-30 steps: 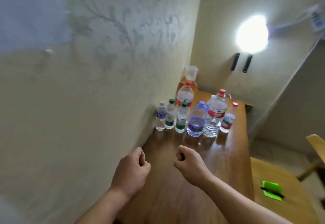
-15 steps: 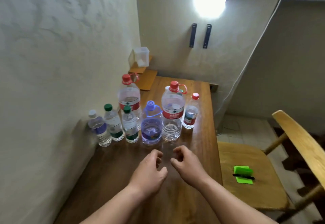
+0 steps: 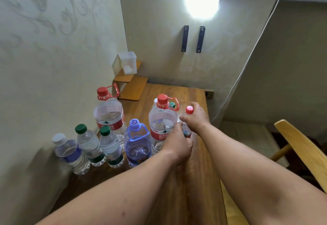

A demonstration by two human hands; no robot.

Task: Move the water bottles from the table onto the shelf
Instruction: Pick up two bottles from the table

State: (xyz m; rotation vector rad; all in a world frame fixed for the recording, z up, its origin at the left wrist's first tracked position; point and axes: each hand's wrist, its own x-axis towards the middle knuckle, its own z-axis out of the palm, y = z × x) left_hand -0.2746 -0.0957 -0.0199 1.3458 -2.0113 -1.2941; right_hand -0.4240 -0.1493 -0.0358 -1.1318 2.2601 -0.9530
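Note:
Several water bottles stand in a cluster on the wooden table [image 3: 196,185] against the left wall. They include two large red-capped ones [image 3: 108,113] [image 3: 161,118], a blue-handled one [image 3: 137,141], two green-capped ones [image 3: 88,143] [image 3: 111,147] and a white-capped one [image 3: 68,152]. My right hand [image 3: 195,118] grips the small red-capped bottle [image 3: 189,109] around its neck. My left hand [image 3: 177,145] is curled low between that bottle and the nearer large one, its fingers hidden. The small stepped wooden shelf [image 3: 133,90] sits in the far corner.
A translucent plastic box [image 3: 127,64] stands on the shelf's upper step. Another green cap [image 3: 171,104] shows behind the nearer large bottle. A wooden chair [image 3: 300,147] stands right of the table. A wall socket [image 3: 209,94] sits by the table's far right corner.
Both hands have moved forward from the table's middle to the bottles. My right hand has closed around the small red-capped bottle, and the view has shifted closer.

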